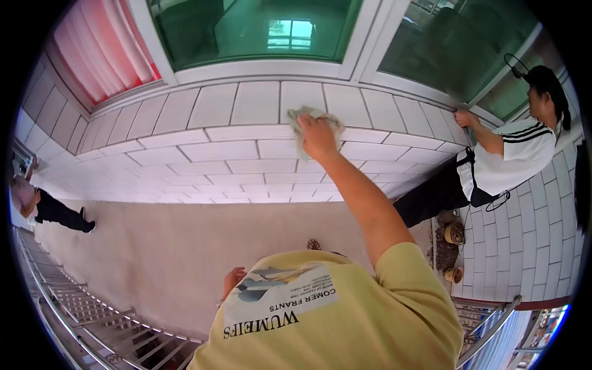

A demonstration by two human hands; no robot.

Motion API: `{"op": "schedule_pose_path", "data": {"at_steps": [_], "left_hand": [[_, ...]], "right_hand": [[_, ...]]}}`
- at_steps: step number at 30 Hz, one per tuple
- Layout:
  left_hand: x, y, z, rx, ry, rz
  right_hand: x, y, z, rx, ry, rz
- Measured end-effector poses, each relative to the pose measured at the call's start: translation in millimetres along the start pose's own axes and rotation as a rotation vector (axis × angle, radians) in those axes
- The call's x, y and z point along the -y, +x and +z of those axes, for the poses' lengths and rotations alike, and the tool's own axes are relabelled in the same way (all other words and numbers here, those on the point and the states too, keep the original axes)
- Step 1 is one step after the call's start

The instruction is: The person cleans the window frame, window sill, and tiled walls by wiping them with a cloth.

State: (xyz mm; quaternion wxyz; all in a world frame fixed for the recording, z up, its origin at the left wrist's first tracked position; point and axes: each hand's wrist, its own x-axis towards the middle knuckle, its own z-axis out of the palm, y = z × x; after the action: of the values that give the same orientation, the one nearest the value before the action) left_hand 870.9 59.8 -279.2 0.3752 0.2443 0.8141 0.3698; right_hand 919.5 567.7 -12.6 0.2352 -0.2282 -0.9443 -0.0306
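The right hand [319, 137] of the wearer, seen in the head view, holds a cloth [316, 113] gathered under its palm and bent fingers, the arm stretched out from the yellow shirt [370, 308]. The cloth lies at the front edge of the tiled ledge [213, 105] below the window [253, 31], partly on its top and partly hanging over the face of the white tiled wall [246, 151]. The palm probably sits over its middle to keep it flat against the tiles without it slipping, while the straight arm seems to serve for reach. The left hand [233, 280] hangs low beside the shirt, well apart from the ledge; the shirt covers part of it, so I cannot tell whether it is closed or holds anything. The cloth looks thin, soft and crumpled, pale grey-green with a beige patch at its right, its outline uneven and one loose corner drooping below the edge. Whether it is damp cannot be told. Farther right, a person in a white top [518, 148] has a hand by the ledge's far end.
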Motion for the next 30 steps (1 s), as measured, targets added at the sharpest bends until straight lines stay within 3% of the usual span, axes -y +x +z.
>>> {"op": "schedule_pose_path", "data": {"at_steps": [2,4,7,9,13,15,19,26,30], "left_hand": [[-10.2,20.7,15.5,-0.046,-0.003,0.053],[-71.6,20.3,9.4,0.012,-0.028,0.247],[-100.3,48.5,34.9,0.02,0.061,0.289],[-111.4,62.1,56.1,0.038,-0.237,0.16],[-162.2,47.4,85.7,0.045,-0.223,0.217],[-217.6,16.4,93.3,0.063,0.109,0.225],[-226.3,20.9,109.5,0.215,0.201,0.173],[-231.5,32.9,112.2,0.27,0.254,0.159],[-231.3,41.7,111.9,0.283,0.26,0.165]], "right_hand": [[-15.8,-8.9,1.9,-0.058,0.092,-0.05],[-31.7,-20.8,-6.4,-0.05,0.168,-0.089],[-71.7,-44.6,-20.9,-0.149,0.085,-0.111],[-103.2,-62.0,-35.1,-0.164,0.036,-0.093],[-171.6,-90.5,-61.4,-0.049,-0.018,0.089],[-206.1,-104.6,-67.2,0.007,-0.064,0.216],[-243.3,-124.6,-78.3,0.015,-0.149,0.431],[-235.0,-123.4,-71.4,-0.101,-0.108,0.412],[-208.7,-113.0,-58.5,-0.101,-0.06,0.267]]}}
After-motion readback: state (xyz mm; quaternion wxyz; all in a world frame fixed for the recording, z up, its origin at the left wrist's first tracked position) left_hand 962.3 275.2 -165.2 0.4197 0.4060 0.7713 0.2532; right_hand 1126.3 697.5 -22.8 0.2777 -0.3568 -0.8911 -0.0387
